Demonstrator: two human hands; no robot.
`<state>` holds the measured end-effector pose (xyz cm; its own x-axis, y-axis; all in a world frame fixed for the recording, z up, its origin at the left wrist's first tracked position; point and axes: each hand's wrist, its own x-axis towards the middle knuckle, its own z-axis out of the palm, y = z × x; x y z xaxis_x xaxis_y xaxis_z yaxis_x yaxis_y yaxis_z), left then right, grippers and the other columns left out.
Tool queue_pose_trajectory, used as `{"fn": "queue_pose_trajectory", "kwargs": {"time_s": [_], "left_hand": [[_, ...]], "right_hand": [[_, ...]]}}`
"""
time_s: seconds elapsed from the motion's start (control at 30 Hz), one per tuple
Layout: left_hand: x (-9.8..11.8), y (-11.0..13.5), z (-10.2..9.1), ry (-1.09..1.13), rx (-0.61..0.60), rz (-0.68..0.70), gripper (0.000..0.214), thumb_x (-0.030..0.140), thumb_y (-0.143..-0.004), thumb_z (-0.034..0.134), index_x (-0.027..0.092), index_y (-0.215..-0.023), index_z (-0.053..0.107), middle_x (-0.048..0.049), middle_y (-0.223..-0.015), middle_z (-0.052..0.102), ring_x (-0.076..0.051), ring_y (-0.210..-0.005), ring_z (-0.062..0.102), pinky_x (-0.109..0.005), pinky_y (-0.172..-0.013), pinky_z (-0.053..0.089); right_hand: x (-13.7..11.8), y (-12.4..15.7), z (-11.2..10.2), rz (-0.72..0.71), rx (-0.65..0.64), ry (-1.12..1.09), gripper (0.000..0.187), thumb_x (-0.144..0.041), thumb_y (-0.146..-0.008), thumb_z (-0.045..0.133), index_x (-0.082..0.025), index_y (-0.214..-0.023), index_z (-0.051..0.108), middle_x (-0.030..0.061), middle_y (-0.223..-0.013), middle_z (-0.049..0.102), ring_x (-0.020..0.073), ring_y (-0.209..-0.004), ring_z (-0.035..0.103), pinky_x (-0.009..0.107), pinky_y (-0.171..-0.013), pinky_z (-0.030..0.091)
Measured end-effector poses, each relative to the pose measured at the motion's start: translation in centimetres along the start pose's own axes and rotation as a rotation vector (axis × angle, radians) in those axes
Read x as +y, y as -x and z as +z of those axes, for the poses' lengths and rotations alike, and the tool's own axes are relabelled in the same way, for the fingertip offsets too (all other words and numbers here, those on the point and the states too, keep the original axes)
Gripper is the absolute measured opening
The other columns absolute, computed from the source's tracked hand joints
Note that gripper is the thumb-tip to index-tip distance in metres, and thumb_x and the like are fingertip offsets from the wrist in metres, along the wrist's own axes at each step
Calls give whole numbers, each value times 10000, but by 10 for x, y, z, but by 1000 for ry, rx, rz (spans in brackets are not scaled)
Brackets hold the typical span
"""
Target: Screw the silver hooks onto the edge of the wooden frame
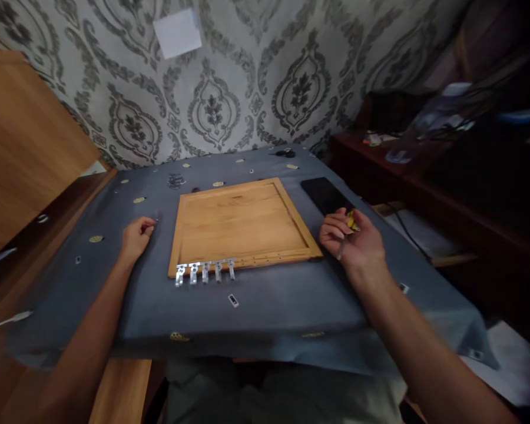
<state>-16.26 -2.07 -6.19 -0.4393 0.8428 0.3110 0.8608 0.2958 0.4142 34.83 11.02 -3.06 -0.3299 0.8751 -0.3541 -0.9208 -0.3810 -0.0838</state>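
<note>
The wooden board (234, 221) lies flat near the middle of the cloth-covered worktop (203, 324), its near edge roughly parallel to the worktop's near edge. Five metal clips (205, 272) stand in a row along the left half of the board's near edge, their lower ends overhanging it; small dark marks (267, 258) follow along the right half. The left hand (136, 237), between the board and the worktop's left edge, has thumb and forefinger pinched, apparently on a small metal piece (158, 220) too small to identify. The right hand (355, 238), just beyond the board's near right corner, is turned palm up with its fingers curled around a yellow tool (351, 221). Toward the worktop's far left corner lies a cluster of metal bits (175, 181); a black slab (324, 196) lies near the right edge, just beyond the right hand. For good control, pinch the small piece by its sides, leaving its end visible. Keep the tool's shaft in line with the forearm and grip the handle firmly. Avoid brushing the clips: they may be loose, and a knock could spoil their spacing.
</note>
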Motion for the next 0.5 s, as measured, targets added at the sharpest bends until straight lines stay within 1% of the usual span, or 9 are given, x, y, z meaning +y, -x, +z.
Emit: {"fn": "queue_pose_trajectory", "kwargs": {"time_s": [0.07,0.1,0.17,0.27,0.37,0.43,0.5], "left_hand": [[1,2,-2,8,14,8,119,257,-956,642,182,-996,726,-38,-952,728,-198,-871,690,-365,-868,574],[1,3,-3,11,22,12,119,236,-927,629,199,-971,733,-34,-939,730,-197,-858,684,-348,-857,565],[3,5,-5,15,34,17,144,236,-887,612,220,-945,743,-32,-940,736,-199,-842,675,-329,-837,554],[7,6,-6,6,34,22,155,249,-880,602,221,-923,748,-37,-946,742,-201,-834,674,-328,-821,552],[10,7,-5,-18,18,25,144,252,-939,607,197,-943,740,-38,-933,735,-197,-854,688,-341,-831,565],[10,8,-3,-42,6,23,167,310,-996,645,162,-1019,716,-40,-965,724,-185,-864,689,-370,-839,584],[9,7,-1,-67,2,11,244,381,-1020,664,152,-1100,694,-55,-1052,718,-183,-906,695,-387,-847,604]], "right_hand": [[0,0,-3,1,-6,-4,277,-290,-1059,310,-218,-896,522,-101,-615,382,56,-399,332,170,-388,238],[0,0,-5,3,-12,-4,239,-284,-1046,347,-220,-900,526,-95,-610,409,62,-405,351,172,-388,259],[-1,0,-7,7,-20,4,152,-250,-1004,420,-225,-906,532,-82,-603,455,74,-420,392,175,-393,292],[-2,0,-10,15,-28,22,66,-194,-935,478,-227,-919,532,-73,-612,491,82,-428,435,182,-398,321],[-4,0,-12,23,-44,41,98,-146,-873,496,-229,-920,515,-78,-624,492,77,-421,450,184,-399,337],[-6,-2,-13,29,-62,54,165,-106,-816,520,-235,-917,501,-87,-623,484,75,-413,459,181,-395,335],[-7,-3,-14,30,-63,60,202,-91,-777,527,-236,-912,488,-91,-628,477,72,-406,474,181,-392,346]]}}
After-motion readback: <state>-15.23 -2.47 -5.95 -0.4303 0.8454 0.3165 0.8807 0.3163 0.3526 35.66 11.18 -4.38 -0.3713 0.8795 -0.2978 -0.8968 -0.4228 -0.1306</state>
